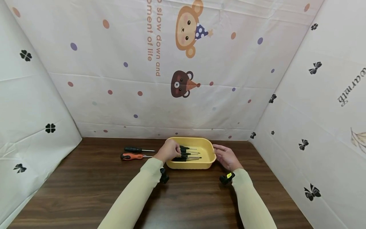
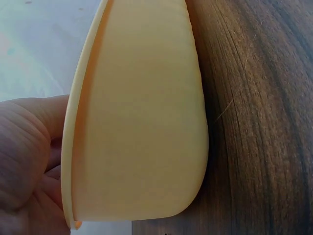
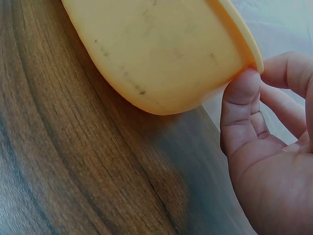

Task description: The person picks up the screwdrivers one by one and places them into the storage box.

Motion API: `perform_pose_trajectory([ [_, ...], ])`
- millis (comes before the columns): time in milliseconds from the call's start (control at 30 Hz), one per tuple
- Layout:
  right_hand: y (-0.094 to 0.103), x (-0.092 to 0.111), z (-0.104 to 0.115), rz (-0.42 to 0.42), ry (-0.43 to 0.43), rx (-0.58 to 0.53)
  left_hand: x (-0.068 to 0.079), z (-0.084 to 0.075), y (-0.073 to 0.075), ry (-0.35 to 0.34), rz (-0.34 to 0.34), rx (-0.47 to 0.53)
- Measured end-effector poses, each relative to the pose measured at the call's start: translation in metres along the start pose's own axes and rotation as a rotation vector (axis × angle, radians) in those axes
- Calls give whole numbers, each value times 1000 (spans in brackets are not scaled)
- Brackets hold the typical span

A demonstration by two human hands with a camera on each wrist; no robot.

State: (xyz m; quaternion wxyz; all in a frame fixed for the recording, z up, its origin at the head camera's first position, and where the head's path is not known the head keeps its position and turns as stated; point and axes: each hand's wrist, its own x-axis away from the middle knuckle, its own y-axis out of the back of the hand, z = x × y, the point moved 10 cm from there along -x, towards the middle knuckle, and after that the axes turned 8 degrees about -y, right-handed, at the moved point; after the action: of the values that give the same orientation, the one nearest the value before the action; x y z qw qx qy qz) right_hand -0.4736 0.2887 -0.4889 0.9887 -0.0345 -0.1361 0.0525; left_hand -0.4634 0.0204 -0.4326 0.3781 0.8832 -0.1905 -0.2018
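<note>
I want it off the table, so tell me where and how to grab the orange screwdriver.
Probably best by its thick handle, from above on the near side: the orange screwdriver lies flat with its thin shaft pointing right, and a dark screwdriver lies along its far side.

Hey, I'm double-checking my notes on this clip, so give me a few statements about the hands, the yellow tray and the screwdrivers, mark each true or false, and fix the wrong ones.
1. The right hand pinches the edge of the yellow tray. True.
2. Every screwdriver is inside the tray. False: an orange-and-black screwdriver and a black-handled screwdriver lie left of it on the table.
3. The left hand is at the tray's left end. True.
4. The person's sleeves are black. False: the sleeves are pale.
</note>
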Motion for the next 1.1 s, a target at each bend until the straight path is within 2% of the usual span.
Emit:
perform_pose_trajectory([
  [333, 0, -1, -3, 12, 1, 6, -3, -5, -10, -59, 66, -143],
  [567, 1, -1, -2, 7, 4, -2, -1, -13, -12, -99, 86, -183],
  [800, -1, -1, 0, 10, 8, -17, -2, -12, -12, -73, 102, -264],
  [1100, 0, -2, -1, 14, 6, -17, -3, -10, -11, -79, 89, -258],
])
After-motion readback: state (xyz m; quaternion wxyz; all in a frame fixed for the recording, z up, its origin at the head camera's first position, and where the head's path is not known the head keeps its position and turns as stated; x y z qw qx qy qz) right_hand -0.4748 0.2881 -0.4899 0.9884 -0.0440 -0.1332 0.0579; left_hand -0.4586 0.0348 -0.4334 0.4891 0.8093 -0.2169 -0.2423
